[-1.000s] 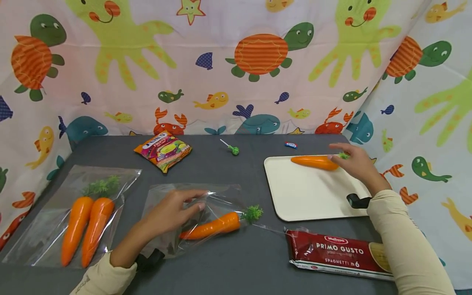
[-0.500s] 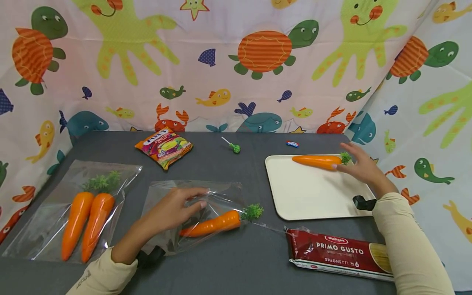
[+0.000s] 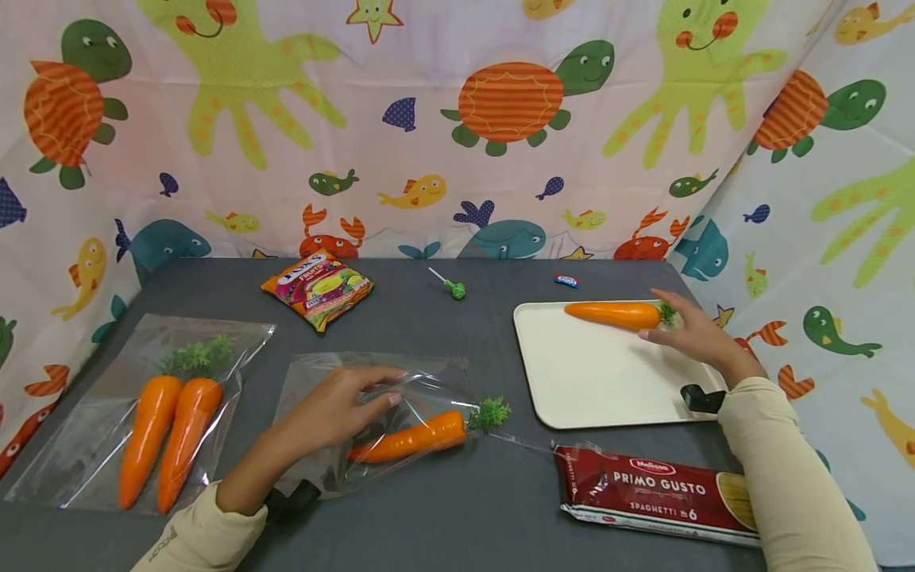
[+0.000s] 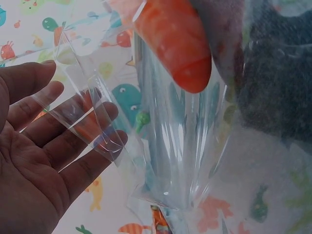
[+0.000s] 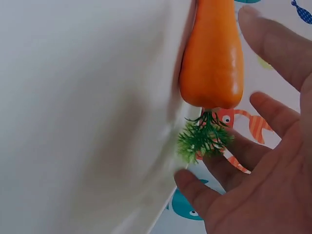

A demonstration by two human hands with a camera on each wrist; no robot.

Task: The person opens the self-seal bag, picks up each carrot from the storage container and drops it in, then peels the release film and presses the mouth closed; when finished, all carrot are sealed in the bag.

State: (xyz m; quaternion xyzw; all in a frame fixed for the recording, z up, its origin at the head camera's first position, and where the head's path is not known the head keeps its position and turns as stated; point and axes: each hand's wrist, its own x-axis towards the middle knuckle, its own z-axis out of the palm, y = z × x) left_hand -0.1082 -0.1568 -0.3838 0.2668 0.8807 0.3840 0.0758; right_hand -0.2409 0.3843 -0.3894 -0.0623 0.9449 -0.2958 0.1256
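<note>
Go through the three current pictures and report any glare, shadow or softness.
Head view: evenly lit and mostly sharp, with white glints on the far-left bag; left wrist view: dim and hazy, bright streaks on the crinkled bag, the patterned curtain soft behind; right wrist view: dim too, broad soft shadows on the tray, a faint sheen on the carrot.

On the dark grey table (image 3: pixel 493 508): left clear bag (image 3: pixel 93 445), middle clear bag (image 3: pixel 429 389), candy packet (image 3: pixel 318 290), lollipop (image 3: pixel 457 291), small blue-red wrapper (image 3: pixel 566 280), cream tray (image 3: pixel 593 365) and red spaghetti pack (image 3: pixel 658 492).
</note>
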